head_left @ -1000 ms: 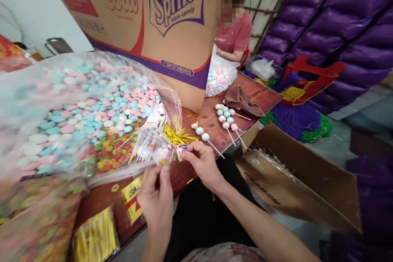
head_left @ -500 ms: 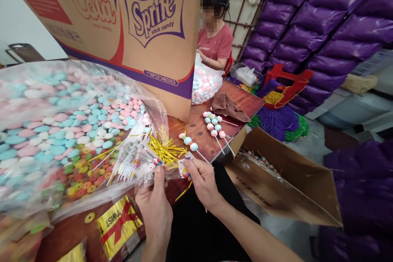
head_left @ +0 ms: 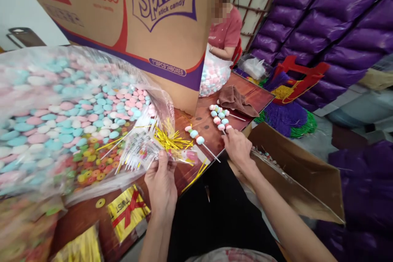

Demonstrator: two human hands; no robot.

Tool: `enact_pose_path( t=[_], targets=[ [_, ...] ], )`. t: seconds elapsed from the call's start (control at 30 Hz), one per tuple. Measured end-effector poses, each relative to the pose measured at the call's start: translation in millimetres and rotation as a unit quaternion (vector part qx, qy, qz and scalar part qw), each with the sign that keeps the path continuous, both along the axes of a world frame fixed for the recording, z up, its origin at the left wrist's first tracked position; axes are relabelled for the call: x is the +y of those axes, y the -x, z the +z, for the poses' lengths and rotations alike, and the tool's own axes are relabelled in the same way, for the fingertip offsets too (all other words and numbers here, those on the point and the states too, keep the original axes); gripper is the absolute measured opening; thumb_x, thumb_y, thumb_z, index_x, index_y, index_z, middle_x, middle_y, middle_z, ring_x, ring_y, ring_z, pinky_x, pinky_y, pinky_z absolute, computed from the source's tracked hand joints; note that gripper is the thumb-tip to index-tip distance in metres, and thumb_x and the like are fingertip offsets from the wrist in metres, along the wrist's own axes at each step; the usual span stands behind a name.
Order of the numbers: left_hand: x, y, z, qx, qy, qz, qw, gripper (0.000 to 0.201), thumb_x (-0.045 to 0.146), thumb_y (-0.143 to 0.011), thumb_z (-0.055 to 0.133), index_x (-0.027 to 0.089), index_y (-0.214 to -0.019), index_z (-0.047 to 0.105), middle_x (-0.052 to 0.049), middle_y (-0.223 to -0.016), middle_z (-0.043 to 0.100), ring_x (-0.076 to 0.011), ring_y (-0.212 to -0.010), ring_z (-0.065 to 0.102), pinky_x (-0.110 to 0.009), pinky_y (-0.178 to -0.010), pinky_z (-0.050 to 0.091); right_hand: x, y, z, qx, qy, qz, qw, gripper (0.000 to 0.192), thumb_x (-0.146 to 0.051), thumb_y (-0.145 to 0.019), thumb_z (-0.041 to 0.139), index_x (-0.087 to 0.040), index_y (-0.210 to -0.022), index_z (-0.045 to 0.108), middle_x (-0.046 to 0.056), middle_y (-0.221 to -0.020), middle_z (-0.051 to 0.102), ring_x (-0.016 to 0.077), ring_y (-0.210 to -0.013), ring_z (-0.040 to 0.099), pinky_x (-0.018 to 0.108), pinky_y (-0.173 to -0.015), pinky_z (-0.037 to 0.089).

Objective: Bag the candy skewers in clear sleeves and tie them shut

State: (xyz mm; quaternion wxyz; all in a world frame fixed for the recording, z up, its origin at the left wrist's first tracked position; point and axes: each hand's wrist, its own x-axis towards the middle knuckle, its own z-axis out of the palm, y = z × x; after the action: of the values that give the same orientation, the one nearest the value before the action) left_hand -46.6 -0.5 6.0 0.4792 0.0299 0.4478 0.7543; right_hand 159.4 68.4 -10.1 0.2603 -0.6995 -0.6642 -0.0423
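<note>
My left hand (head_left: 162, 180) is closed, thumb on top, on a clear printed plastic bag (head_left: 188, 155) that points toward the table edge. My right hand (head_left: 238, 147) has its fingers pinched around the stick end of a candy skewer (head_left: 221, 122), in a small group of skewers with pink, white and blue candies. Another candy skewer (head_left: 196, 135) lies alone between my hands, its white stick toward me. Just beyond my left hand are a fan of printed bags with white sticks (head_left: 135, 151) and a pile of gold twist ties (head_left: 172, 137).
A big clear sack of pastel candies (head_left: 64, 110) fills the left, with gummy rings (head_left: 92, 163) at its front. A tall carton (head_left: 172, 77) stands behind. An open carton (head_left: 301, 176) sits lower right. Across the table a person in a pink shirt (head_left: 227, 28) handles another candy sack.
My right hand has let go of the bag's edge and moved right to the group of skewers. My left hand still holds the bag. The view has shifted slightly.
</note>
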Motion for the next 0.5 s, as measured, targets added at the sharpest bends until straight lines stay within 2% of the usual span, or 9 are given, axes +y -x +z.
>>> enact_pose_path(
  t=[0.07,0.13,0.23,0.3,0.33,0.4,0.5],
  targets=[
    [-1.2,3.7,-0.8,0.002,-0.007,-0.001,1.0,0.029,0.033,-0.063,0.087,0.015,-0.073,0.066,0.002,-0.075,0.068,-0.009,-0.068,0.062,-0.024,-0.069,0.05,0.7,-2.3,-4.3,0.049,0.019,0.003,0.999,0.01,-0.018,-0.087,0.057,-0.018,-0.082,0.066,0.007,-0.077,0.064,0.0184,-0.07,0.054,0.028,-0.06,0.032],
    [-1.1,7.5,-0.8,0.013,-0.01,0.006,1.0,0.029,0.036,-0.066,0.085,0.016,-0.075,0.067,0.001,-0.078,0.07,-0.0104,-0.071,0.064,-0.026,-0.072,0.051,-7.7,0.5,-5.6,0.161,0.006,0.016,0.987,0.018,-0.023,-0.09,0.053,-0.018,-0.081,0.068,0.006,-0.079,0.066,0.0182,-0.072,0.056,0.029,-0.065,0.036],
    [1.7,14.0,-1.5,0.028,-0.004,0.034,0.999,0.03,0.037,-0.069,0.083,0.016,-0.084,0.068,-0.001,-0.084,0.072,-0.0114,-0.074,0.066,-0.027,-0.074,0.052,-32.9,8.9,-1.9,0.363,0.007,0.057,0.93,0.02,-0.033,-0.09,0.058,-0.018,-0.084,0.07,0.003,-0.078,0.067,0.0174,-0.072,0.057,0.03,-0.07,0.042],
    [4.2,18.8,-3.3,0.036,0.002,0.047,0.998,0.033,0.038,-0.07,0.082,0.016,-0.091,0.068,-0.003,-0.088,0.073,-0.0125,-0.075,0.067,-0.028,-0.072,0.053,-51.7,14.7,3.0,0.448,0.032,0.092,0.889,0.018,-0.034,-0.088,0.063,-0.019,-0.085,0.071,0.001,-0.077,0.066,0.0168,-0.072,0.058,0.029,-0.071,0.044],
    [5.3,21.2,-4.5,0.037,0.005,0.05,0.998,0.034,0.038,-0.07,0.082,0.016,-0.093,0.068,-0.003,-0.088,0.073,-0.013,-0.074,0.067,-0.028,-0.07,0.053,-60.0,17.1,5.7,0.469,0.038,0.11,0.875,0.016,-0.034,-0.088,0.064,-0.02,-0.085,0.072,0.001,-0.078,0.066,0.0166,-0.073,0.058,0.029,-0.071,0.045],
    [6.7,25.2,-6.8,0.034,0.008,0.053,0.998,0.037,0.038,-0.069,0.083,0.016,-0.094,0.067,-0.003,-0.086,0.072,-0.0133,-0.071,0.066,-0.028,-0.067,0.052,-72.3,20.8,11.1,0.478,0.04,0.146,0.865,0.013,-0.031,-0.088,0.065,-0.02,-0.083,0.071,0.001,-0.078,0.066,0.0166,-0.074,0.058,0.029,-0.07,0.045],
    [7.1,29.0,-8.2,0.025,0.01,0.051,0.998,0.039,0.038,-0.065,0.085,0.015,-0.09,0.066,-0.002,-0.081,0.071,-0.0134,-0.067,0.066,-0.028,-0.064,0.053,-80.2,23.0,15.7,0.441,0.016,0.198,0.875,0.012,-0.025,-0.09,0.063,-0.021,-0.081,0.07,0.002,-0.078,0.065,0.0169,-0.075,0.06,0.03,-0.07,0.046]
  ],
)
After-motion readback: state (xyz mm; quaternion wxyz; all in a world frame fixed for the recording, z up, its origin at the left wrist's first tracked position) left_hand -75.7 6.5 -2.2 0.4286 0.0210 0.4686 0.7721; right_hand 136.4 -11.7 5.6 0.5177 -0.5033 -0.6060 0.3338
